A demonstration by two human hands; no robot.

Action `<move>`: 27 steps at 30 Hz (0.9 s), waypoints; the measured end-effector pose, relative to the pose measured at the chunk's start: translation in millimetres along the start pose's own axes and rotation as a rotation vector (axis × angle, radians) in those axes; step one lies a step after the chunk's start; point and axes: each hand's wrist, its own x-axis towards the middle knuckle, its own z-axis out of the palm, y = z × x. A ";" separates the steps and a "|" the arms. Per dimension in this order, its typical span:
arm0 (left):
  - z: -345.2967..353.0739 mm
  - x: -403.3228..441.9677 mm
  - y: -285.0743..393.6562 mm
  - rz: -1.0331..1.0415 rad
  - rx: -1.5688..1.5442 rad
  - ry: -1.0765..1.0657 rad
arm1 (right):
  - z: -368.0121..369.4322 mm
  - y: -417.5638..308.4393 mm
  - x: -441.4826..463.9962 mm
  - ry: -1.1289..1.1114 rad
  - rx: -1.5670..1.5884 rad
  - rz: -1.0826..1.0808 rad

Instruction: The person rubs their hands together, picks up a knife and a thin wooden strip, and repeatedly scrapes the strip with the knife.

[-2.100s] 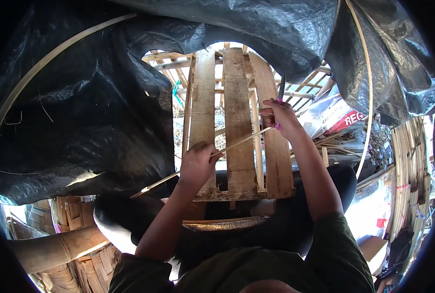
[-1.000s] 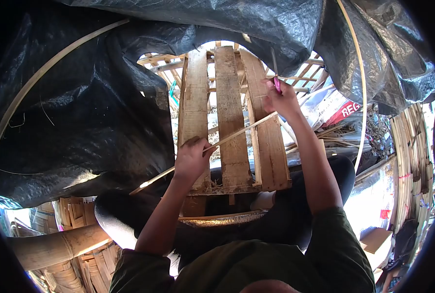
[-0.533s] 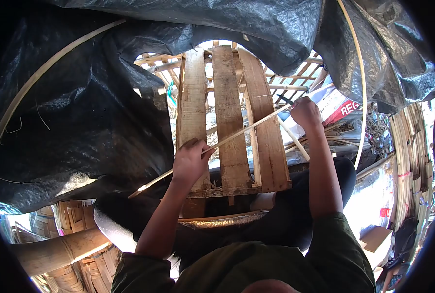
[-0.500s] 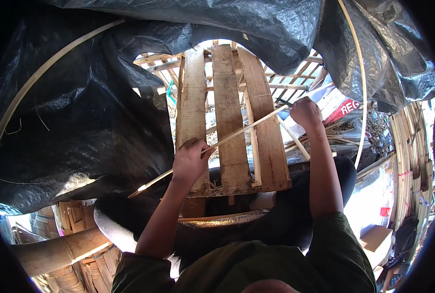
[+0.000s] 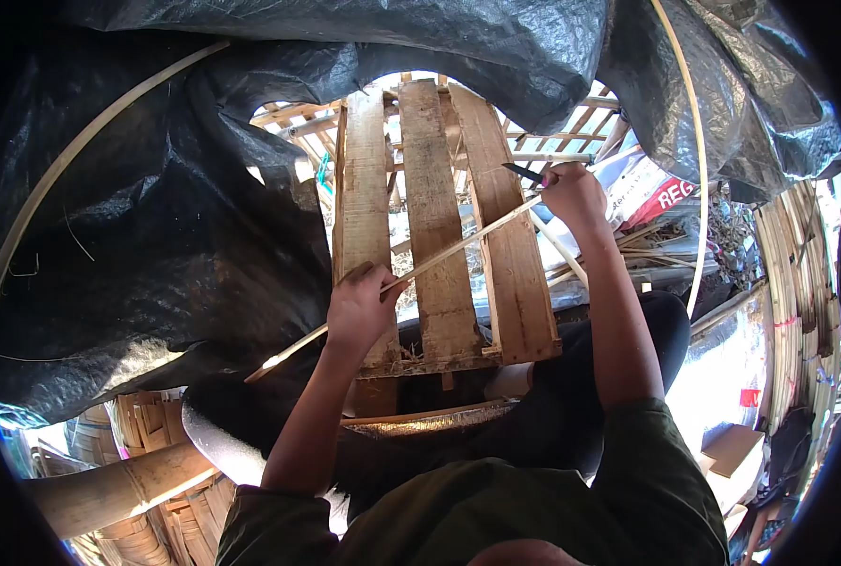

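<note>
A long pale bamboo strip (image 5: 467, 241) slants across my front, its low end at the left and its high end at the right. My left hand (image 5: 358, 309) is closed around its lower part. My right hand (image 5: 576, 196) is closed on a knife (image 5: 524, 173), whose dark blade points left above the strip. The strip passes at or under the right hand; whether those fingers also grip it is hidden. Beneath the strip stand three rough wooden planks (image 5: 432, 170), side by side.
Black plastic sheeting (image 5: 175, 217) hangs at the left and top. Thin curved strips (image 5: 695, 123) arch on both sides. At the right are bundled bamboo strips (image 5: 786, 292) and a white-and-red sack (image 5: 661, 193). A thick bamboo pole (image 5: 123, 486) lies lower left.
My right hand has shifted slightly left and up and turned, so the knife blade now shows clearly. My left hand stays closed on the strip, nearly in place.
</note>
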 end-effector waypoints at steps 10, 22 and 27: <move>-1.4 1.1 2.2 0.007 -0.013 0.002 | 28.3 13.2 6.1 -0.097 0.018 0.112; -2.7 0.8 1.4 0.014 -0.008 -0.005 | 36.9 32.7 25.1 -0.115 0.047 0.200; -1.0 0.1 0.5 -0.007 -0.021 -0.009 | 30.8 31.4 21.5 -0.089 0.058 0.210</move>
